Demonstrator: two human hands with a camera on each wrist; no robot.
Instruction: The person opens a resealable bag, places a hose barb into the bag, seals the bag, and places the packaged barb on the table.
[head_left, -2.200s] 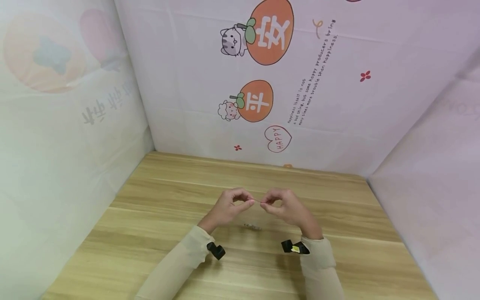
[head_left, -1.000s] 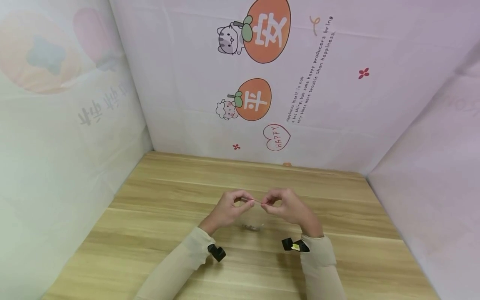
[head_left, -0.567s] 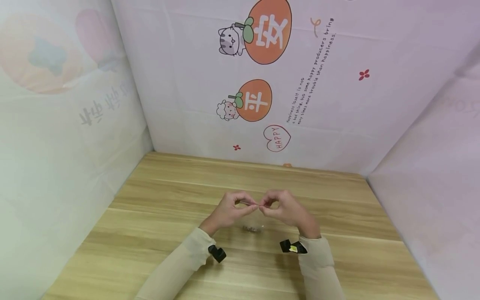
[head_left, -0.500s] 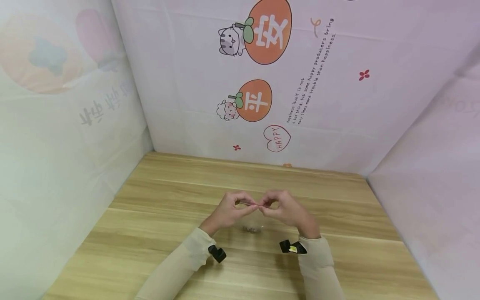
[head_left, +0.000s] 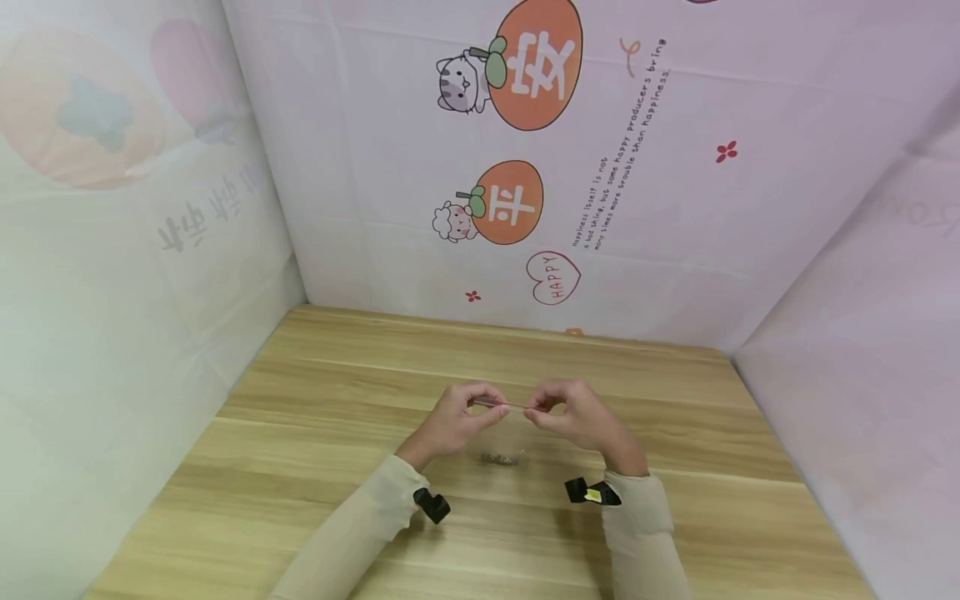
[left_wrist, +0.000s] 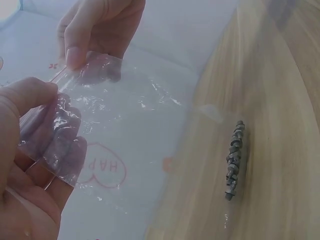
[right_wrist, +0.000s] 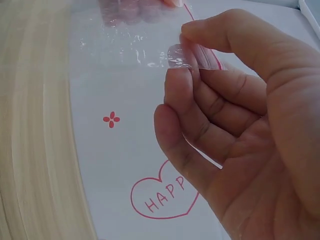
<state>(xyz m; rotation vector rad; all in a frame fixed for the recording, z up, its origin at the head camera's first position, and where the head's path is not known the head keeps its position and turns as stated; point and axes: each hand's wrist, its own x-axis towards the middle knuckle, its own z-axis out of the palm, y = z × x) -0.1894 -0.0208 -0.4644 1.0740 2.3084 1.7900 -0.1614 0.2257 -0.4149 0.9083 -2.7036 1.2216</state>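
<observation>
A clear zip-lock bag with a red line along its top edge hangs between both hands. My left hand pinches that edge between thumb and fingers, the other fingers lying behind the film. At the opposite end of the edge, my right hand pinches a corner; in the right wrist view its thumb and index finger are at the red line. Small grey metal pieces lie in a row along the bag's bottom, low over the table, and look like small hardware.
The wood-grain table lies beneath the hands. White printed cloth walls enclose it at the back and on both sides. A black wrist camera is strapped at the left sleeve and another wrist camera at the right.
The fingertips came together about half a second ago and have since drawn slightly apart, so more of the bag's top edge shows between them. Both hands keep pinching the bag.
</observation>
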